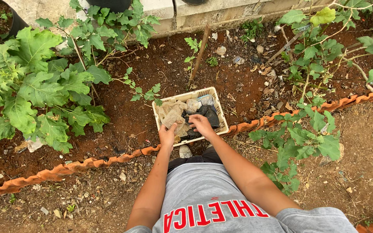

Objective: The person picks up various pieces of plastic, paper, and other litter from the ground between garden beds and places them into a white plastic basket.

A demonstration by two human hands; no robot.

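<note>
A cream plastic basket sits on the red-brown soil just beyond the scalloped orange border. It holds brown crumpled paper, a clear plastic scrap and black plastic pieces. My left hand reaches in at the near left corner and grips the edge of the brown paper. Over the near edge of the basket, my right hand has its fingers curled on the black plastic. Both forearms stretch forward from my grey shirt.
An orange scalloped edging runs across, dividing the bed from the gravelly path. Large-leaved plants fill the left. A thin stake stands behind the basket. More leafy plants are at the right. A stone kerb lines the back.
</note>
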